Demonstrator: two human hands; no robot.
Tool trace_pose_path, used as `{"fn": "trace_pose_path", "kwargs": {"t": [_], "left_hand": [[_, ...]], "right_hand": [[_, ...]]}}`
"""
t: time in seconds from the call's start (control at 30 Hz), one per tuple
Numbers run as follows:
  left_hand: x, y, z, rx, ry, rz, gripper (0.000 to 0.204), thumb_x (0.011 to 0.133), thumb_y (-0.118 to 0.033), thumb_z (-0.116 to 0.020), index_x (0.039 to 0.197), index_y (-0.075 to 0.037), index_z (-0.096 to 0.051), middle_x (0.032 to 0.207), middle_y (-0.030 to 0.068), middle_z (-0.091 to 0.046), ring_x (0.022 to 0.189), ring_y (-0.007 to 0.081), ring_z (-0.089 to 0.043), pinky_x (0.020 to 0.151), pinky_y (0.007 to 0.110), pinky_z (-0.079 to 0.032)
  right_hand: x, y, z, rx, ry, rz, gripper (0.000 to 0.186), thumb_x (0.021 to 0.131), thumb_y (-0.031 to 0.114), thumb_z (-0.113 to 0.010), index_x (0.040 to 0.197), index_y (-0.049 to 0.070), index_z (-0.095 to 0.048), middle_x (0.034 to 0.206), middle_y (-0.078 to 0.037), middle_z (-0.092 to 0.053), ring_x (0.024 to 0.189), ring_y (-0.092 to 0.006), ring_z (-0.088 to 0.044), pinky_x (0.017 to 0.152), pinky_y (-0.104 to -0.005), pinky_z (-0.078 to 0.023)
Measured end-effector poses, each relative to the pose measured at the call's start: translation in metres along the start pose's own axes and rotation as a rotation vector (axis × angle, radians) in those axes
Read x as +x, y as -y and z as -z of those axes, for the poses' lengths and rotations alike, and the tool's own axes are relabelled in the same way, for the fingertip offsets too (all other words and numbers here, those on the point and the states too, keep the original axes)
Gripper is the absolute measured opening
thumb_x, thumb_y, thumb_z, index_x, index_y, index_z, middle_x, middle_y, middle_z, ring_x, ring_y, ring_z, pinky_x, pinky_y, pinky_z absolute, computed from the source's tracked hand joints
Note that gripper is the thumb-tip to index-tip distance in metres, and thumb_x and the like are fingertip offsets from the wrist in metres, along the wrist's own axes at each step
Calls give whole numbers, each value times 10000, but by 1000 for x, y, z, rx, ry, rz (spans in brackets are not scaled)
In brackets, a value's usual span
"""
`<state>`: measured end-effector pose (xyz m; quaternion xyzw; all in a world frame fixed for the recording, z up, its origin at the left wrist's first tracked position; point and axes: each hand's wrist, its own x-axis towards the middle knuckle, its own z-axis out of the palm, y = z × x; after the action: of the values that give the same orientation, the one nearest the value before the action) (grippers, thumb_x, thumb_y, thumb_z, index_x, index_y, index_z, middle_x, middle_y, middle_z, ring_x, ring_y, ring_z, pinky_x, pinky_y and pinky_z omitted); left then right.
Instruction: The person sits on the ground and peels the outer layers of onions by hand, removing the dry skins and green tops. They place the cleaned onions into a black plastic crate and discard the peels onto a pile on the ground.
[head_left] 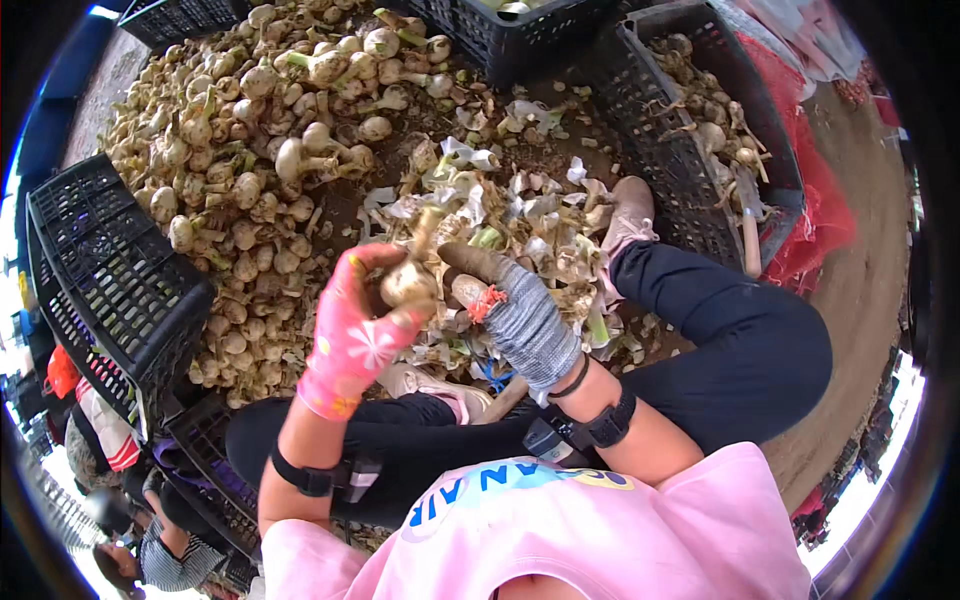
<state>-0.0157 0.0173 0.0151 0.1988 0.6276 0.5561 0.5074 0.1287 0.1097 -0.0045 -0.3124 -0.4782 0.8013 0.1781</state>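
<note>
My left hand (350, 335), in a pink flowered glove, is closed around a garlic bulb (408, 284). The bulb's stalk points up and away from me. Close to the bulb's right side is my right hand (515, 315), in a grey knit glove with bare, soiled fingertips and an orange-red wrap on one finger. Its visible fingers are drawn together; whatever lies inside them is hidden. Beneath both hands lies a heap of pale garlic skins and cut stalks (540, 235). A wooden handle (507, 399) shows below my right hand, by my shoe; its other end is hidden.
A large pile of garlic bulbs (240, 190) spreads to the left and far left. Black crates stand at the left (120, 270), far middle (490, 40) and right (660, 150). The right crate holds garlic and a wooden-handled tool (748, 225). Another person (170, 550) sits at lower left.
</note>
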Motion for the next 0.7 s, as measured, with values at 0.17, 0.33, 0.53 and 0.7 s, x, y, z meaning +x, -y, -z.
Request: {"fn": "trace_pose_path", "kwargs": {"t": [0.17,0.33,0.53,0.7], "left_hand": [[-22,15,-14,275,14,-172,556,598,-14,-714,1082,-33,-440,1048,98,-497,942,197,-526,798,289,-430],[-26,12,-10,655,51,-422,636,552,16,-727,1108,-41,-423,1072,95,-483,996,194,-492,855,295,-397],[-30,19,-1,618,51,-352,626,561,12,-717,1110,-24,-418,1077,111,-491,996,191,-495,861,292,-396],[-28,23,-5,130,28,-158,613,589,-6,-700,1125,-13,-403,1044,109,-504,958,156,-510,848,292,-408]], "right_hand": [[-2,-4,2,-13,-10,-97,273,762,26,-534,1031,-23,-533,850,-47,-602,713,-89,-541,634,-227,-452],[-5,-6,5,116,-10,-165,251,740,94,-618,957,-23,-571,767,-56,-616,650,-96,-550,605,-251,-461],[-7,20,1,-685,4,183,244,760,125,-593,969,-1,-580,759,-50,-613,635,-88,-565,546,-224,-463],[-5,-6,13,-873,21,538,223,772,126,-566,955,1,-584,773,-38,-609,616,-85,-564,518,-219,-460]]}}
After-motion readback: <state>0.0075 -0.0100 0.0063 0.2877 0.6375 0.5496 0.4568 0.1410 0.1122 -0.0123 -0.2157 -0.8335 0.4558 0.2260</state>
